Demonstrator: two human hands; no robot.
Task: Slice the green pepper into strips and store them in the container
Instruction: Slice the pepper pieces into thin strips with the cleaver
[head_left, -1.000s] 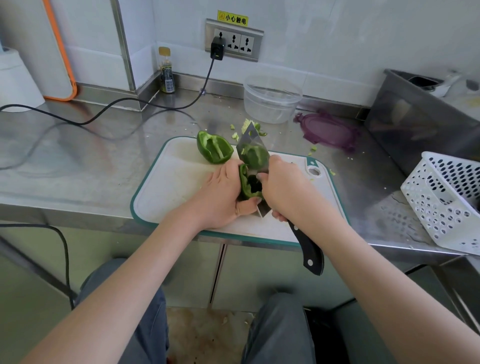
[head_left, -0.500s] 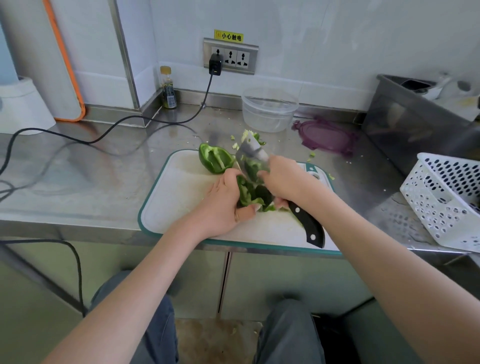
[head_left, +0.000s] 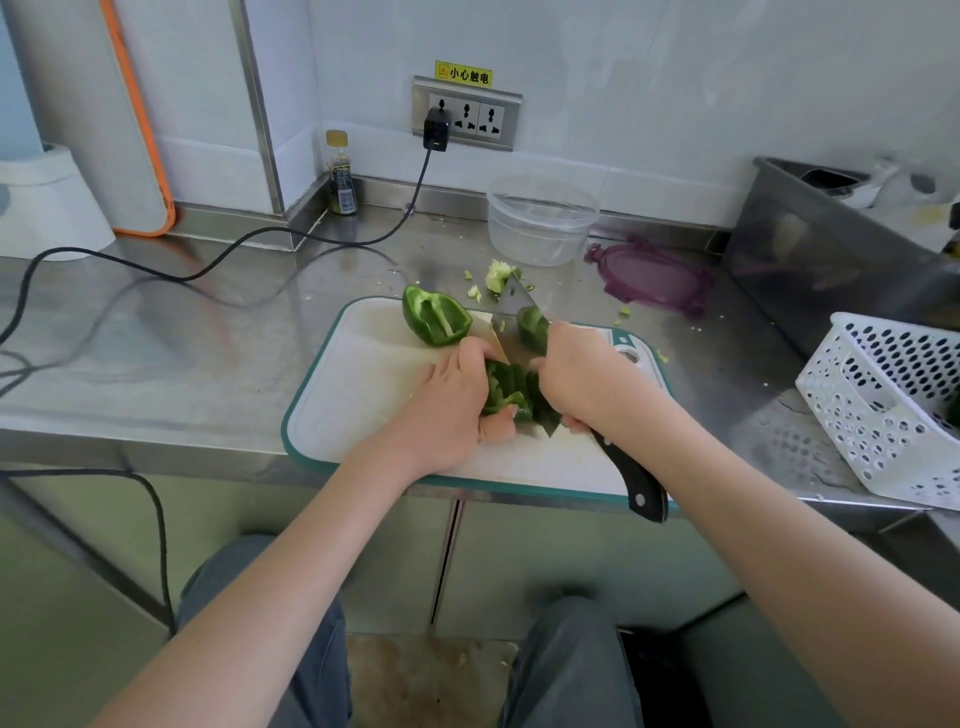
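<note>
On the white cutting board (head_left: 363, 405) my left hand (head_left: 452, 405) grips a bunch of green pepper strips (head_left: 506, 392), fingers curled round them. My right hand (head_left: 582, 374) holds the knife (head_left: 636, 480) by its black handle, and the blade (head_left: 506, 322) lies flat behind the strips with pepper mirrored in it. A pepper half (head_left: 434, 317) lies open side up at the board's far edge. The clear round container (head_left: 543, 221) stands beyond the board near the wall, and nothing shows inside it. Its purple lid (head_left: 652, 275) lies to its right.
Pepper core scraps (head_left: 496, 275) lie on the steel counter (head_left: 171, 338) behind the board. A white perforated basket (head_left: 893, 405) sits at the right, a steel tub (head_left: 831, 249) behind it. A black cable (head_left: 218, 260) runs from the wall socket across the counter's left side. A small bottle (head_left: 340, 174) stands in the corner.
My two hands have gathered the cut strips tighter together between palm and blade. The view has shifted slightly, so the board sits more to the right.
</note>
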